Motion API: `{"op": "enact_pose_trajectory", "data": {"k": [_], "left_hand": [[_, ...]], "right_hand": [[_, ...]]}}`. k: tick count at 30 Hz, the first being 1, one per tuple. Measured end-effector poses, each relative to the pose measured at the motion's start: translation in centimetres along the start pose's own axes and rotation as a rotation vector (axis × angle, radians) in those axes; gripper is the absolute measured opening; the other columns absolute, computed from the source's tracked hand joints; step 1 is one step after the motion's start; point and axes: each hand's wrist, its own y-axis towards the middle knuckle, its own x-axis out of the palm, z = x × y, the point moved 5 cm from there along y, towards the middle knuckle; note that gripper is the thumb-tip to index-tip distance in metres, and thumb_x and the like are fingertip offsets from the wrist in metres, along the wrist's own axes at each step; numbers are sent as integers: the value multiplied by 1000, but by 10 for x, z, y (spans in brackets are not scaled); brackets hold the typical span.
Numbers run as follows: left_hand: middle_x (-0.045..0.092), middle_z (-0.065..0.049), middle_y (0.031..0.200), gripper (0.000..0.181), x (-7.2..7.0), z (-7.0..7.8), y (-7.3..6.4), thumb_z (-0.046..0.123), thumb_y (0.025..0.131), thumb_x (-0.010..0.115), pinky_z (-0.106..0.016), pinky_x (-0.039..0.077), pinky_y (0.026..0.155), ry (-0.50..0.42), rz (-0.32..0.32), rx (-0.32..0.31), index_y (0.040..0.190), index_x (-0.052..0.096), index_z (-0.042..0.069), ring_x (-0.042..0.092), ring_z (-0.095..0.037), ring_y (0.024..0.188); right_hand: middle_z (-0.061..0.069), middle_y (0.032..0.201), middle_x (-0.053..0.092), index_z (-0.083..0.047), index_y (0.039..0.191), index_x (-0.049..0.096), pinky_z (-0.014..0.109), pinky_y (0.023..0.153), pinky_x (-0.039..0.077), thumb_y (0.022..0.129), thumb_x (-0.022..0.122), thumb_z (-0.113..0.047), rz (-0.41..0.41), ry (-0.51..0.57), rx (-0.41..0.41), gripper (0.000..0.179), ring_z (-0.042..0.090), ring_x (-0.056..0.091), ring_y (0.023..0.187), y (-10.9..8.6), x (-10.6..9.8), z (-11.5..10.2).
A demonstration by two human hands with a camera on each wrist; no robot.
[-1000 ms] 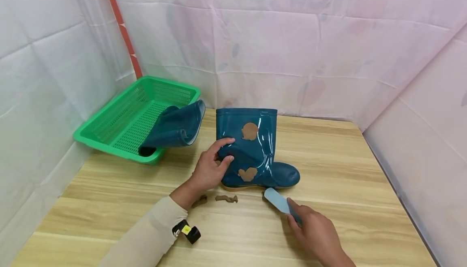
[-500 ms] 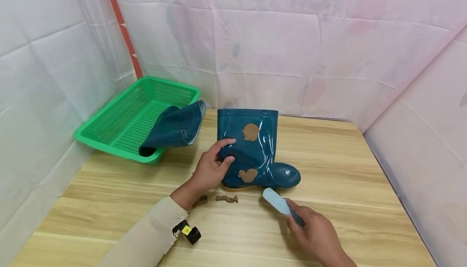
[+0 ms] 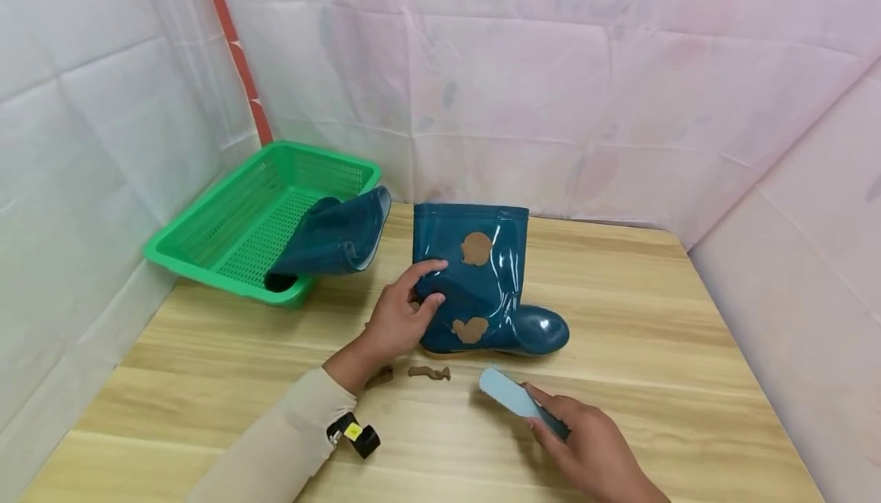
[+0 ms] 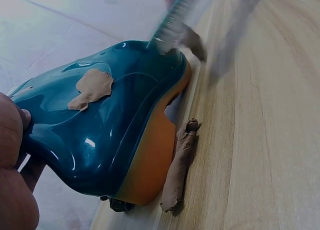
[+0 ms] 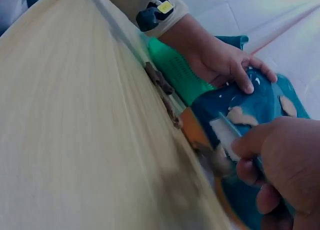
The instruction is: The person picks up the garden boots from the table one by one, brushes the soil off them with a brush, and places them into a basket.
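Note:
In the head view, a glossy blue rubber boot (image 3: 475,289) lies on its side, its toe to the right. Two flat brown clay-like patches, an upper one (image 3: 476,249) and a lower one (image 3: 471,329), stick to it. My left hand (image 3: 399,312) grips the boot's left edge, thumb on top. Just in front of the sole, my right hand (image 3: 588,442) holds a brush (image 3: 509,394) with a light blue back by its handle. The left wrist view shows its blurred bristles (image 4: 172,27) by the boot, with a brown lump (image 4: 194,44) close against them.
A twisted brown strip (image 3: 430,373) lies before the sole, another piece (image 3: 381,375) beside my left wrist. At the back left stands a green perforated basket (image 3: 220,283), a second blue boot (image 3: 323,239) leaning over its rim. White cloth walls (image 3: 509,90) close in the wooden table (image 3: 640,319).
My right hand has drawn the brush slightly left and toward me, away from the sole near the toe. The left hand keeps its grip on the boot.

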Motion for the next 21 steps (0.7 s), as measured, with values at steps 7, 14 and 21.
{"op": "enact_pose_trajectory", "data": {"k": [7, 14, 21], "left_hand": [[62, -8, 139, 47, -1, 1, 0, 18, 104, 63, -35, 52, 68, -7, -1, 7, 146, 51, 33, 63, -19, 83], [64, -9, 135, 46, 0, 1, 1, 18, 103, 64, -32, 47, 59, -9, -1, 28, 146, 51, 30, 56, -14, 65], [68, -7, 125, 46, -1, 3, 1, 18, 103, 63, -30, 39, 52, -11, 8, 68, 147, 51, 26, 35, -12, 42]], "right_hand": [[-7, 99, 73, -11, 130, 72, 22, 63, 47, 86, 85, -15, 142, -29, -121, 47, 0, 51, 72, 5, -3, -5], [-7, 97, 73, -13, 132, 72, 21, 62, 48, 85, 86, -18, 158, -63, -203, 50, -1, 52, 72, 11, -7, -17], [-3, 83, 68, -6, 130, 71, 19, 51, 39, 84, 86, -13, 311, -118, -245, 49, 1, 47, 61, 28, -13, -26]]}}
